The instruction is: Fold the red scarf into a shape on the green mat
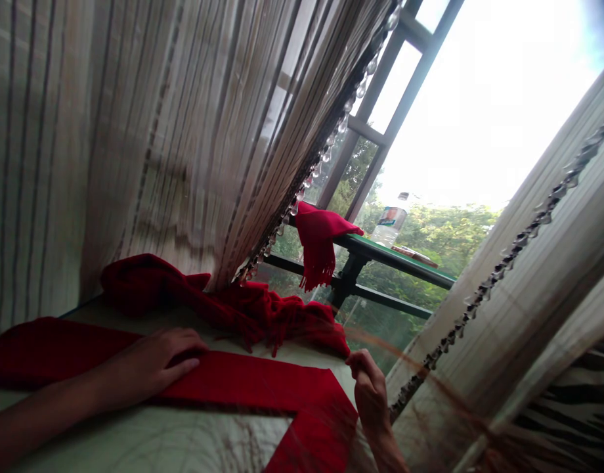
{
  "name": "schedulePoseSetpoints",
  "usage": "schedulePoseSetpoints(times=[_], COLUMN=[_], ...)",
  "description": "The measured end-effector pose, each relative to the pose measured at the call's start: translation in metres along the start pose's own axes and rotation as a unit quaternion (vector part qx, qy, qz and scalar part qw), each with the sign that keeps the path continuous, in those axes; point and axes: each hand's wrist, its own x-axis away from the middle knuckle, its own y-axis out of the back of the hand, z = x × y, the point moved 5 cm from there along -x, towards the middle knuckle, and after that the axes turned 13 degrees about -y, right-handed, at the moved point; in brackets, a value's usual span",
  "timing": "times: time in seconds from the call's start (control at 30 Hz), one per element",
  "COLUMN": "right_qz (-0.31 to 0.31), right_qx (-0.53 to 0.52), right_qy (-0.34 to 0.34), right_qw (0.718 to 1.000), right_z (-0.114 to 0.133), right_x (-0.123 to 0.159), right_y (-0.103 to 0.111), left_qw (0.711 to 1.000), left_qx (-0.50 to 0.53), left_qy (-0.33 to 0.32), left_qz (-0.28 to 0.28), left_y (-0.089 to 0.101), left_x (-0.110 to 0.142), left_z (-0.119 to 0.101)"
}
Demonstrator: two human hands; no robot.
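Long flat red cloth strip, looks like a folded soft scarf [247,380], lies on the pale green surface [203,437]. Runs in from the left edge, bends at a corner beside the right hand, then heads off the bottom of view; both ends out of frame.

Left hand [161,361] rests palm down across the strip, fingers loosely extended, thumb apart, pressing rather than gripping. Right hand [371,391] is just beyond the corner, fingers curled in; cannot tell whether they pinch any cloth or how much gap is left.

Handling, my judgement: light, limp, no stiffness, not fragile. Likely to crease, and folded layers may slide over each other if only the top one gets pulled. Best hold is at the bent corner or across the full width, thumb above and fingers underneath, catching all layers; a flat palm mid-length should keep the rest from shifting.

Behind it, a crumpled dark red fringed cloth [277,318] lies bunched on the same surface, its right end close to the right hand; fringe could snag. Another bright red fringed cloth [319,236] hangs over the green window ledge [410,261], near a clear labelled plastic bottle [389,220].
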Motion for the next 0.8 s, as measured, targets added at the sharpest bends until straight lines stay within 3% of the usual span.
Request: schedulePoseSetpoints(times=[0.8], right_qz=[-0.048], right_qx=[0.044], right_qy=[0.031], right_qw=[0.997], right_z=[-0.0039], right_x=[-0.0018], right_y=[0.0022], left_qw=[1.000], left_qx=[-0.001], left_qy=[0.000], left_qz=[0.011], left_y=[-0.0041], left_x=[0.0011], left_z=[0.0039])
